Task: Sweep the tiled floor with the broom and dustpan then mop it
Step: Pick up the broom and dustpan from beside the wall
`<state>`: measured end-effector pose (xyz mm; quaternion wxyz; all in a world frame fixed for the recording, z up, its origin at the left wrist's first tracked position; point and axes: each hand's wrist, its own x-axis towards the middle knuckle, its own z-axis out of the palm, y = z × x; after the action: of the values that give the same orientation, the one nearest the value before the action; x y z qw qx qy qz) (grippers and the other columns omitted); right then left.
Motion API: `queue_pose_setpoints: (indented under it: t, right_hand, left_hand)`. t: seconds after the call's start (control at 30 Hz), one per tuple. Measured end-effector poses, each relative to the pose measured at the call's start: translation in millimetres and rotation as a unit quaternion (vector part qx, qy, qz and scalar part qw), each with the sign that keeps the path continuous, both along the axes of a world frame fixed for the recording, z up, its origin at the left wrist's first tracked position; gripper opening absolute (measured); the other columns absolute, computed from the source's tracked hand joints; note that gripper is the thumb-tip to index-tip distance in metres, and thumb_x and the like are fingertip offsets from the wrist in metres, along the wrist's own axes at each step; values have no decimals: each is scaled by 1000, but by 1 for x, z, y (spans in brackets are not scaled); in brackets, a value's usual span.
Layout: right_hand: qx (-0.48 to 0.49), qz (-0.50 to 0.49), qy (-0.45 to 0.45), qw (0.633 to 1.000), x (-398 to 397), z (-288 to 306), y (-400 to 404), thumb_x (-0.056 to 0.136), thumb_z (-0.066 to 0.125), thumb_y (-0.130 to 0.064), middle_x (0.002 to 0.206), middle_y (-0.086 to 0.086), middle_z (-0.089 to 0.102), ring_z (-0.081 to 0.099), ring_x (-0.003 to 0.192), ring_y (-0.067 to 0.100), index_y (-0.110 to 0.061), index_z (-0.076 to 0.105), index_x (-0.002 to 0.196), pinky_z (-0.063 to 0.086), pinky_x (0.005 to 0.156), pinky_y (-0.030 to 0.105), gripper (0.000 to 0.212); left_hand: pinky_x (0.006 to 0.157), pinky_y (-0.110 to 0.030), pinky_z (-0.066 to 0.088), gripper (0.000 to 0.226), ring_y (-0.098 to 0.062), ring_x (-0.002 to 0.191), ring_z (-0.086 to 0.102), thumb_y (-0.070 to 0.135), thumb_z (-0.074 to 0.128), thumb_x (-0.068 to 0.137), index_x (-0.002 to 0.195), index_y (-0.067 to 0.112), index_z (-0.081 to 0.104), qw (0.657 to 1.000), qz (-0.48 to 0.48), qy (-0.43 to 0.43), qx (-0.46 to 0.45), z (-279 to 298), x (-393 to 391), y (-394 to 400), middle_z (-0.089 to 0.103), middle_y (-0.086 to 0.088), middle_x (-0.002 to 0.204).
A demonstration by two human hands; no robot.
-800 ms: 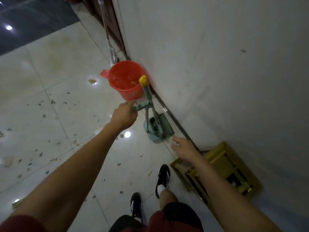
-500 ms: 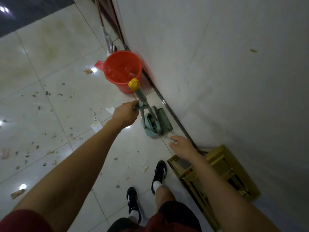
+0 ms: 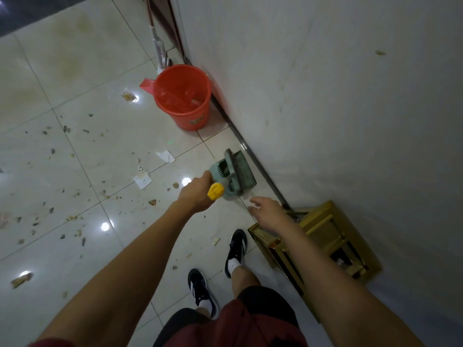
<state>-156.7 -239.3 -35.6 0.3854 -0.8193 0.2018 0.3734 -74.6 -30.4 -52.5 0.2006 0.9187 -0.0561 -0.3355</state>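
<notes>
Your left hand [image 3: 194, 194] grips one yellow-capped handle [image 3: 216, 191] of the single green plastic dustpan [image 3: 235, 175]. Your right hand [image 3: 266, 211] hangs open-fingered, holding nothing. One round red bucket [image 3: 183, 96] stands on glossy tiles [image 3: 87, 151].

Littered tiled floor [image 3: 75, 78]: bucket [image 3: 184, 96], dustpan [image 3: 238, 171].
</notes>
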Motion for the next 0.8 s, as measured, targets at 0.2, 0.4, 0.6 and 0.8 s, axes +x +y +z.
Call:
queue_pose_setpoints:
  t: [0.2, 0.4, 0.6, 0.8]
  right_hand:
    - [-6, -35, 10, 999, -50, 8, 30, 98, 53, -35, 144, 9, 52, 49, 131, 26, -18, 50, 143, 40, 107, 37, 48]
    - [-2, -76, 6, 997, -110, 11, 54, 99, 55, -31, 146, 9, 51, 48, 132, 23, -13, 50, 144, 40, 107, 35, 48]
    - [-2, -107, 15, 994, -166, 16, 80, 97, 56, -34, 144, 4, 54, 51, 129, 21, -18, 51, 143, 42, 108, 38, 49]
    - [11, -113, 21, 993, -189, 10, 97, 98, 55, -33, 143, 4, 53, 50, 130, 20, -19, 52, 143, 39, 105, 33, 47]
  left_hand:
    - [69, -40, 56, 40, -28, 83, 64, 34, 60, 98, 129, 16, 43, 999, -35, 20, 12, -19, -61, 27, 66, -11, 101]
    - [77, -41, 57, 49, -32, 90, 65, 45, 57, 97, 142, 28, 47, 998, -51, 26, -10, -36, -117, 53, 67, -12, 105]
    - [68, -39, 55, 40, -27, 78, 61, 47, 60, 95, 119, 15, 54, 994, -98, 9, 40, -48, -162, 68, 58, -6, 90]
    - [74, -41, 52, 43, -33, 95, 61, 31, 62, 94, 133, 18, 51, 998, -58, 13, -25, -63, -197, 80, 60, -13, 111]
